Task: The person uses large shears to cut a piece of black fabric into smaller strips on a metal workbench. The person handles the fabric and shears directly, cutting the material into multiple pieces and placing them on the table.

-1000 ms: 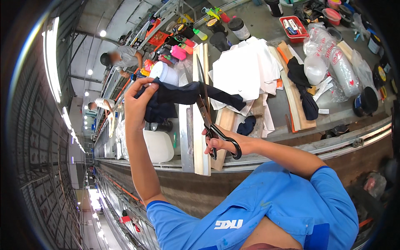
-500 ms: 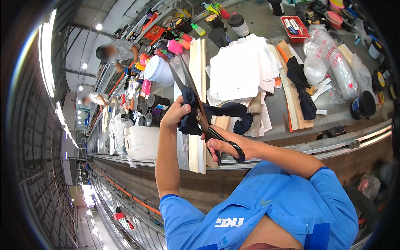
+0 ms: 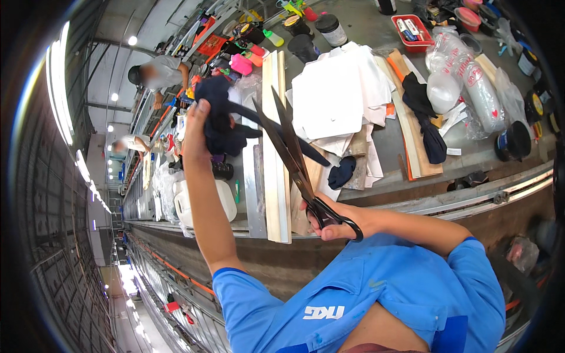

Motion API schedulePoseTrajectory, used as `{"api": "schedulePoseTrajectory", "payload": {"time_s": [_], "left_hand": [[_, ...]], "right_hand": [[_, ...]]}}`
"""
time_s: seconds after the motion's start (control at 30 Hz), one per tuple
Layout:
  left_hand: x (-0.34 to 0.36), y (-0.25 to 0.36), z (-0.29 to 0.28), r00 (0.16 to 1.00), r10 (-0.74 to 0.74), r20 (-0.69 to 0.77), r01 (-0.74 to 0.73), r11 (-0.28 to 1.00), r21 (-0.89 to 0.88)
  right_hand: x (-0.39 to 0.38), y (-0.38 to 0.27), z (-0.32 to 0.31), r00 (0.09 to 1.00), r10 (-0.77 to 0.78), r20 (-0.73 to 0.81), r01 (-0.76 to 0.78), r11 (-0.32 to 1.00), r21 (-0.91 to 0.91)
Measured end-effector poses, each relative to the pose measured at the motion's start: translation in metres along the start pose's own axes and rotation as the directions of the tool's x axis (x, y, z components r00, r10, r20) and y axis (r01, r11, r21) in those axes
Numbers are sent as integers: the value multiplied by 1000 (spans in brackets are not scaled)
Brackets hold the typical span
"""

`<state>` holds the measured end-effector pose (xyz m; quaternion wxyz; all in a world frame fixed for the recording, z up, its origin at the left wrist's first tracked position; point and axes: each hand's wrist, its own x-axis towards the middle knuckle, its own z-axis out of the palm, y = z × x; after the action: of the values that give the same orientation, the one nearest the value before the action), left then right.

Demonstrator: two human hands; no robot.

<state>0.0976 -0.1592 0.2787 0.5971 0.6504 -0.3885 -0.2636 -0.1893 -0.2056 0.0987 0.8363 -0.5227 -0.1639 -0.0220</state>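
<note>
My left hand (image 3: 197,126) is closed on a bunched dark navy cloth (image 3: 219,115), raised to the left over the table. A narrow strip of that cloth trails right behind the scissor blades. My right hand (image 3: 331,225) grips large black scissors (image 3: 301,179) by the handle loops. Their long blades point up and away, slightly apart, with no cloth clearly between them. A small navy scrap (image 3: 342,172) lies by the near edge of a stack of white sheets (image 3: 328,97); whether it joins the strip I cannot tell.
Wooden strips (image 3: 275,194) lie left of the sheets, and a wooden board with black cloth (image 3: 425,117) lies right. Farther right are plastic-wrapped cups (image 3: 479,100) and a red basket (image 3: 412,36). A white jug (image 3: 220,203) stands left. Two people work beyond.
My left hand has moved left and up with the navy cloth, away from the scissors. The scissors have shifted slightly right and toward me. The small scrap stays near the sheets.
</note>
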Motion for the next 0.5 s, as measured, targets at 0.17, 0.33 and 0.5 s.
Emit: {"api": "schedulePoseTrajectory", "payload": {"time_s": [0.17, 0.33, 0.5], "left_hand": [[12, 33, -1, 998, 49, -49, -49, 999, 2], [-21, 41, 32, 973, 73, -220, -74, 997, 5], [-53, -5, -15, 966, -250, 64, 248, 968, 37]], "right_hand": [[3, 11, 6, 985, 93, 147, -110, 987, 118], [36, 18, -5, 997, 61, 50, -70, 975, 211], [50, -16, -24, 996, 88, -18, -84, 986, 145]]}}
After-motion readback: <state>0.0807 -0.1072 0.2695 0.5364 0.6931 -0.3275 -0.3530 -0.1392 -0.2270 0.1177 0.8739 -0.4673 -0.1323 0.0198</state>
